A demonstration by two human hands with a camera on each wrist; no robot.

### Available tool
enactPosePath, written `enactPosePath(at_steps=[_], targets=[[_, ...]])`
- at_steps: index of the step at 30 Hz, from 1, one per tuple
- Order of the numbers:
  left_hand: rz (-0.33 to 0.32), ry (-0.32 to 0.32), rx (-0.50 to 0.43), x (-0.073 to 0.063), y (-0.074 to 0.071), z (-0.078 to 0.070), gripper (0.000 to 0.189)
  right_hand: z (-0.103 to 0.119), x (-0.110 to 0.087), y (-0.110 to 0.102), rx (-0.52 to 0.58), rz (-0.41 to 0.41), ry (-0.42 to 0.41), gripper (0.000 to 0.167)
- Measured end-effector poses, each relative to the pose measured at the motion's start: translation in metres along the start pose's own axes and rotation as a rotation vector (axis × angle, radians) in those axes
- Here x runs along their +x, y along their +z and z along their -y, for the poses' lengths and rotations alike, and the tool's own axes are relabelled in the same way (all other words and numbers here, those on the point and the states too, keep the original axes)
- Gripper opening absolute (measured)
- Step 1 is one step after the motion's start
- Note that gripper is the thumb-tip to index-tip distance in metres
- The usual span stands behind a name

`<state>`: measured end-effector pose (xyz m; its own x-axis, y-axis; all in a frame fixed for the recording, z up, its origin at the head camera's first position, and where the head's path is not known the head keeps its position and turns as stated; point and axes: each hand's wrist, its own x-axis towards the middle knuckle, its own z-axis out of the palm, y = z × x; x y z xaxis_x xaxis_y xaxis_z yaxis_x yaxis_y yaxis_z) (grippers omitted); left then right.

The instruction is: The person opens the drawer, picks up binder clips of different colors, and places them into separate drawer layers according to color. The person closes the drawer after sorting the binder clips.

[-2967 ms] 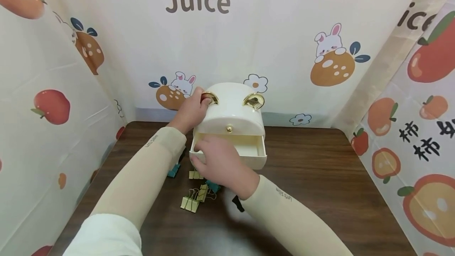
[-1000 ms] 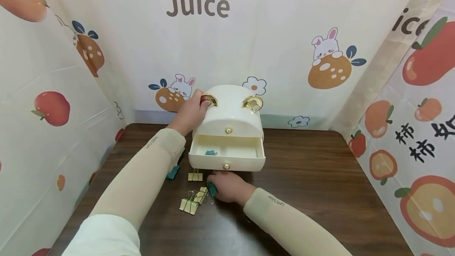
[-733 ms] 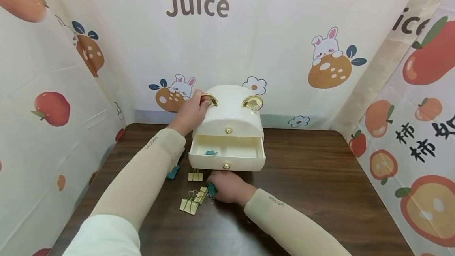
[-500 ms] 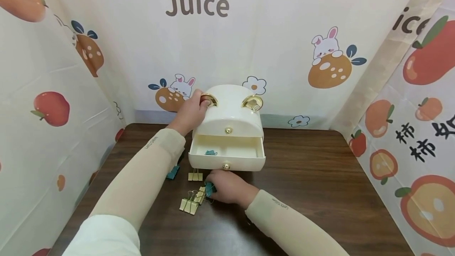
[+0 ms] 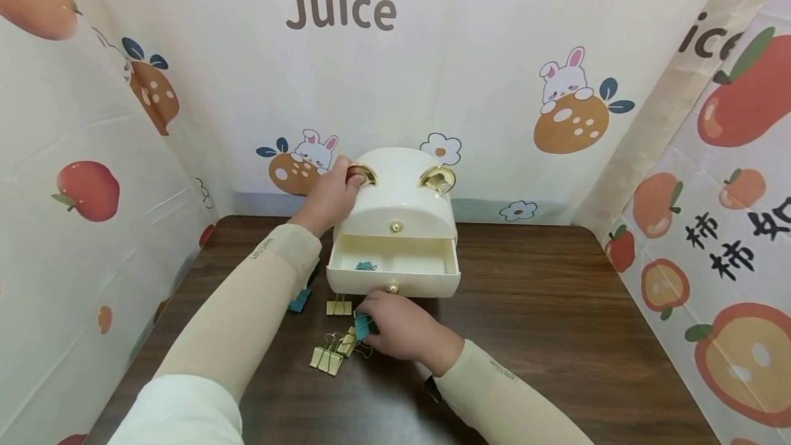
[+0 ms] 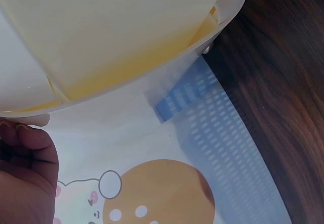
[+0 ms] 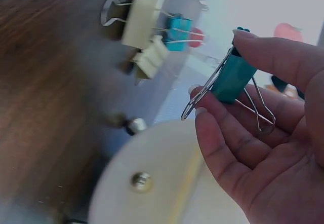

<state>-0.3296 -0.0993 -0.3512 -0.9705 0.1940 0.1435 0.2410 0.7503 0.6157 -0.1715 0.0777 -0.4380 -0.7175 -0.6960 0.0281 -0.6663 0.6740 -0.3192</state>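
Observation:
My left hand [image 5: 330,191] grips the gold ear [image 5: 364,174] on the left of a white drawer box [image 5: 402,187]; its curled fingers [image 6: 38,148] also show in the left wrist view. In front of the pulled-out lower drawer [image 5: 432,285], my right hand [image 5: 402,325] pinches a teal binder clip [image 7: 234,79] between thumb and fingertips. That clip's wire handles stick out to both sides. Inside the drawer, toward its left, lies another teal binder clip [image 5: 366,266]. Gold binder clips [image 5: 325,360] rest on the table just left of my right hand.
Another gold clip [image 5: 338,308] sits under the drawer's front left edge. A teal clip [image 5: 299,301] lies beside my left forearm, and a dark object [image 5: 432,389] is partly hidden by my right sleeve. Printed curtains [image 5: 494,88] surround the brown table [image 5: 525,314] at back and sides.
My right hand has gone from over the drawer down to the table, taken hold of the teal binder clip and drawn it slightly up and left. My left hand keeps its grip on the ear.

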Motion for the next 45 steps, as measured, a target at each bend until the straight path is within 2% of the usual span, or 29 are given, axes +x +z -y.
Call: enactPosePath(at_steps=[6,12,16,21,25,32,45], targets=[[0.005,0.002,-0.001,0.0,0.001,-0.001,0.03,0.008,-0.011,-0.021,0.041,-0.082,-0.025,0.027],[0.002,0.009,-0.007,-0.001,0.001,0.0,0.03,0.014,-0.022,-0.044,0.116,-0.126,-0.026,0.044],[-0.014,0.034,0.003,-0.001,0.001,0.002,0.03,0.015,-0.027,-0.058,0.181,-0.164,-0.041,0.042],[-0.025,0.046,0.008,-0.001,0.0,0.003,0.03,0.015,-0.031,-0.071,0.199,-0.214,-0.048,0.042],[-0.014,0.031,0.007,-0.002,0.0,0.002,0.03,0.011,-0.034,-0.077,0.165,-0.247,-0.058,0.044],[-0.013,0.018,0.004,-0.001,0.0,0.002,0.029,0.002,-0.032,-0.089,0.038,-0.262,-0.131,0.044],[-0.001,0.013,0.0,-0.002,-0.001,0.0,0.031,-0.009,-0.025,-0.116,-0.135,-0.151,-0.09,0.042]])
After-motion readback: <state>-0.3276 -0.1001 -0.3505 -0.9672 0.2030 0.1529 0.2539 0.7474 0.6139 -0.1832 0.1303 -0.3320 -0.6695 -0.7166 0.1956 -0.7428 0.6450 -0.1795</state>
